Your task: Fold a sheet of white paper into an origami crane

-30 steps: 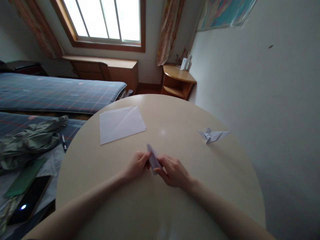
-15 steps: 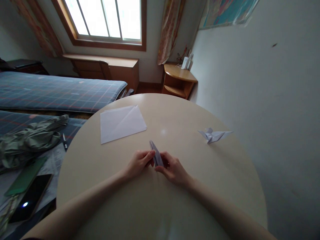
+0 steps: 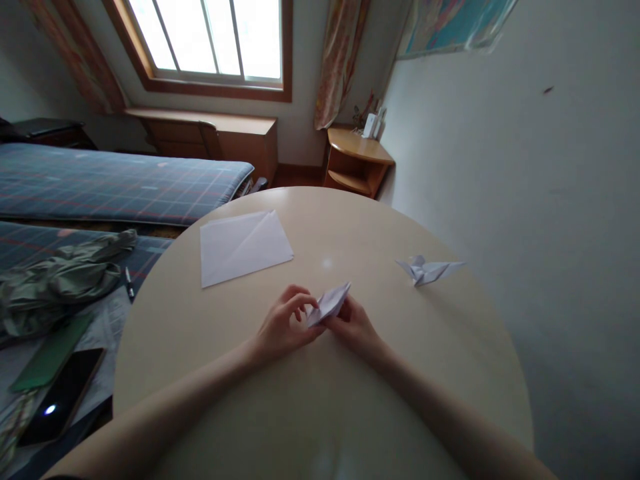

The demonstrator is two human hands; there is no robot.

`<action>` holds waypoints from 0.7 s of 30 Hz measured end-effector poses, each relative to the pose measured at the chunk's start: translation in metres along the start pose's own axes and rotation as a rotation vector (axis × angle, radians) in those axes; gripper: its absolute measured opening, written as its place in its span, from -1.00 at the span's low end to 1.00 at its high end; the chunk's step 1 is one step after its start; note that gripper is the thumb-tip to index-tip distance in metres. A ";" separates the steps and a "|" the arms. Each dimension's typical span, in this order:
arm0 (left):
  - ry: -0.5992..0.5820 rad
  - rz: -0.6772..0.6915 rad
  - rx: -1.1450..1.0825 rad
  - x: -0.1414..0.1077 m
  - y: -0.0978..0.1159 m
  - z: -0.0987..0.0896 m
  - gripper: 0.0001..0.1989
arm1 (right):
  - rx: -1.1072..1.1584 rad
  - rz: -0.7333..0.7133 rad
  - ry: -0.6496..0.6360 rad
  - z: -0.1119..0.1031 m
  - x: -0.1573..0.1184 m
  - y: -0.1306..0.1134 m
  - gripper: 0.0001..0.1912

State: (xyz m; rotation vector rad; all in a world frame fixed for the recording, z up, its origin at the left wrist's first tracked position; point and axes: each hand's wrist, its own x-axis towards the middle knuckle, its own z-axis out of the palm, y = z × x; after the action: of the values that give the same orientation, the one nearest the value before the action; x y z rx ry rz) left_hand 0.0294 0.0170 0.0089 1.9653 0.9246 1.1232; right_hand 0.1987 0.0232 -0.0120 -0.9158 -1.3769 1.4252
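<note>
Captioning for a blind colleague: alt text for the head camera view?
A left hand and right hand hold a folded white paper over a round cream table, with an origami crane and a flat white sheet on it.

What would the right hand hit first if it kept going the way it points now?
The folded white paper, which the right hand is already touching. Just beyond that lie the fingers of the left hand, though depth is hard to judge from this view.

Scene is viewed from a head-worn camera, tilted forward and down, close above a round cream table; the left hand and right hand are framed low, a window distantly at top.
</note>
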 end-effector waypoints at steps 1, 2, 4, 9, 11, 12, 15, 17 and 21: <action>0.026 0.050 0.042 0.000 0.001 0.000 -0.77 | 0.016 -0.003 0.028 -0.002 0.001 0.002 -0.62; 0.053 0.088 0.075 0.000 0.002 0.000 -0.78 | 0.029 0.000 0.048 -0.004 0.001 0.003 -0.62; 0.089 0.131 0.106 -0.001 0.004 0.000 -0.78 | 0.042 0.014 0.070 -0.008 0.001 0.004 -0.62; 0.087 0.143 0.086 -0.003 0.005 0.000 -0.78 | 0.043 0.009 0.092 -0.012 0.001 -0.001 -0.69; 0.093 0.134 0.084 -0.003 0.005 0.001 -0.78 | 0.061 0.006 0.097 -0.011 0.002 -0.002 -0.72; 0.101 0.133 0.087 -0.004 0.004 0.001 -0.79 | 0.070 0.007 0.096 -0.011 0.002 -0.003 -0.72; 0.147 0.150 0.103 -0.003 0.003 0.001 -0.83 | 0.098 0.007 0.092 -0.010 0.002 -0.003 -0.67; 0.176 0.166 0.099 -0.003 0.002 0.001 -0.89 | 0.111 0.003 0.093 -0.009 0.002 -0.002 -0.65; 0.226 0.173 0.075 -0.003 -0.004 0.002 -0.95 | 0.103 -0.006 0.075 -0.008 0.002 0.001 -0.66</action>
State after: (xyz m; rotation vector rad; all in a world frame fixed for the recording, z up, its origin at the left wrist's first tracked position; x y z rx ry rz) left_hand 0.0289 0.0162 0.0041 2.0402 0.9371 1.4515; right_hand 0.2058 0.0281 -0.0140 -0.8881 -1.2382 1.4293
